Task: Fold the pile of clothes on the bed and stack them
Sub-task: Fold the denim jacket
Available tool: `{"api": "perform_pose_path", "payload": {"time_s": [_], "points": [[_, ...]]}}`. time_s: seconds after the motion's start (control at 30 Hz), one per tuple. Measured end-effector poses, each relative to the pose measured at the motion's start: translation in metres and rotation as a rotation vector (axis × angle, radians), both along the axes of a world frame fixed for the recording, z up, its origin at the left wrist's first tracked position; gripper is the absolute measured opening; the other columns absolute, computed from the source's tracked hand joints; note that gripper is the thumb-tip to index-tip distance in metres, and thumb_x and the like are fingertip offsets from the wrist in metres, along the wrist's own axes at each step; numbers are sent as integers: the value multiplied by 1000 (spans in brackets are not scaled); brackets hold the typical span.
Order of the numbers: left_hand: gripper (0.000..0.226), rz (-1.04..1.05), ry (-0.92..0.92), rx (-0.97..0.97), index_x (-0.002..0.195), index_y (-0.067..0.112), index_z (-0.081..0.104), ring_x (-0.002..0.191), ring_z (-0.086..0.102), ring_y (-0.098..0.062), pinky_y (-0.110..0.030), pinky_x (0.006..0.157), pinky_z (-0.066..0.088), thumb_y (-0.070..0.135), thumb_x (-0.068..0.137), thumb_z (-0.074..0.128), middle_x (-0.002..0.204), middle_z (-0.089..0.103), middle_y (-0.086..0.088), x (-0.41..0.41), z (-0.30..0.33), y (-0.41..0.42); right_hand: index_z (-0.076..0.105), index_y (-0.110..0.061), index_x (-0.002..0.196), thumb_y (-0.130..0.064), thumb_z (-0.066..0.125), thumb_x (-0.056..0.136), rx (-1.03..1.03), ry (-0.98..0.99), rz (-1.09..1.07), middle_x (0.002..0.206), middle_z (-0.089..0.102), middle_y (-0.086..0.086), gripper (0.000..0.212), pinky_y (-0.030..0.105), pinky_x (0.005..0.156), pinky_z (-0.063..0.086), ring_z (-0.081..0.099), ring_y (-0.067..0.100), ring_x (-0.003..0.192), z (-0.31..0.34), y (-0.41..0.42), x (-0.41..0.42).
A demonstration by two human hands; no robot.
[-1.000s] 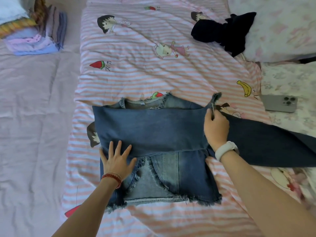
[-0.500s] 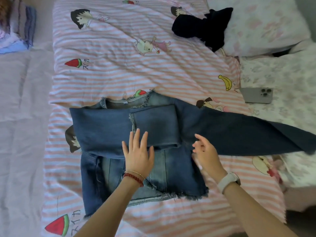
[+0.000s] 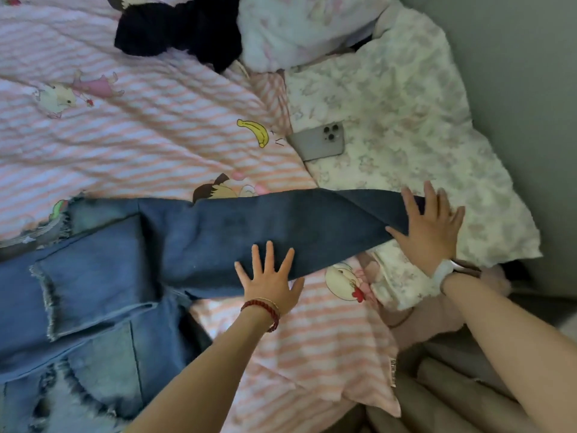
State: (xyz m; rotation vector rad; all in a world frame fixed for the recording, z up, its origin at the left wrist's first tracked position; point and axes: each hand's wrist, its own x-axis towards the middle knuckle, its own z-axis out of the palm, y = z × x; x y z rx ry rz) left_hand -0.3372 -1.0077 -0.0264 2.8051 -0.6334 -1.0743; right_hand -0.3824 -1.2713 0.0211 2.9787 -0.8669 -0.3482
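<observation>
Denim jacket (image 3: 103,295) lies on the striped bed (image 3: 162,142), one sleeve (image 3: 281,226) stretched right. Left hand (image 3: 270,284) presses it, fingers spread flat; right hand (image 3: 432,228) rests open-fingered on the cuff. Pulled unevenly, the sleeve may twist and undo the folded part.

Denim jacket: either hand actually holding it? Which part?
No grip shows. Left hand presses flat on the denim jacket's outstretched sleeve; right hand rests open-fingered at its cuff end.

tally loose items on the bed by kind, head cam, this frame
Denim garment: 1
Black garment: 1
Phone: 1
Total: 3

Left hand lies flat on the denim sleeve, right hand at its end.
</observation>
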Motion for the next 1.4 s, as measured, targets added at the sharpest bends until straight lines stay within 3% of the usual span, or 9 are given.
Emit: {"api": "perform_pose_path", "payload": {"time_s": [0.13, 0.23, 0.37, 0.63, 0.83, 0.9, 1.1, 1.23, 1.4], "points": [[60, 44, -3, 10, 145, 43, 3, 142, -18, -24, -57, 110, -9, 56, 93, 31, 156, -14, 4, 0, -8, 1, 51, -12, 130, -30, 49, 94, 12, -94, 138, 126, 56, 16, 40, 53, 100, 29, 48, 37, 117, -2, -16, 13], [48, 154, 71, -150, 142, 36, 29, 144, -5, -18, -48, 114, -4, 43, 96, 40, 157, 6, 5, 14, -1, 11, 59, -4, 108, -29, 42, 98, 33, -161, 105, 89, 67, 18, 32, 38, 63, 40, 58, 35, 74, 19, -1, 18], [22, 686, 310, -623, 111, 14, 63, 120, 48, -21, -22, 90, 38, 19, 96, 48, 116, 58, 0, 37, 35, 35, 57, -6, 101, -31, 34, 100, 264, -174, 107, 80, 64, 16, 35, 34, 58, 36, 54, 32, 69, 60, 45, 35], [23, 1201, 381, -1056, 99, 17, 59, 86, 62, -18, -30, 80, 46, 23, 98, 37, 101, 63, -5, 60, 131, 208, 35, -12, 58, -20, 41, 99, 1072, -227, 295, 54, 33, 1, 42, 23, 50, 25, 36, 6, 47, 139, 259, 92], [66, 1369, 474, -1338, 85, 18, 76, 74, 70, -20, -31, 60, 57, 64, 38, 82, 88, 72, -5, 37, 160, 399, 44, -13, 67, -23, 35, 101, 1398, -85, 561, 61, 41, -1, 37, 21, 55, 27, 39, 10, 53, 160, 484, 112], [56, 1446, 494, -1486, 87, 16, 77, 85, 70, -23, -37, 68, 58, 60, 53, 78, 97, 72, -7, 28, 156, 448, 59, -11, 108, -29, 32, 101, 1505, 31, 541, 93, 62, -1, 33, 21, 80, 39, 58, 13, 89, 152, 545, 114], [42, 1597, 343, -1052, 115, 12, 60, 111, 58, -24, -41, 99, 44, 44, 90, 52, 122, 62, -8, 25, 88, 506, 44, -14, 136, -28, 31, 101, 1294, 41, 306, 131, 55, 1, 40, 15, 90, 32, 46, 12, 124, 77, 579, 97], [31, 1462, -106, -544, 77, -3, 53, 94, 54, -37, -29, 72, 38, 23, 95, 49, 86, 59, -15, 34, 54, 506, 41, -11, 139, -20, 36, 100, 974, -37, 310, 139, 47, 7, 40, 32, 108, 28, 37, 22, 131, 30, 550, 83], [33, 1666, -489, -654, 79, -4, 53, 78, 45, -24, -26, 65, 31, 22, 97, 45, 76, 50, -14, 36, 73, 536, 33, -22, 143, -24, 36, 99, 487, -65, 456, 149, 34, 2, 45, 55, 112, 7, 16, 24, 142, 14, 536, 75]]}}
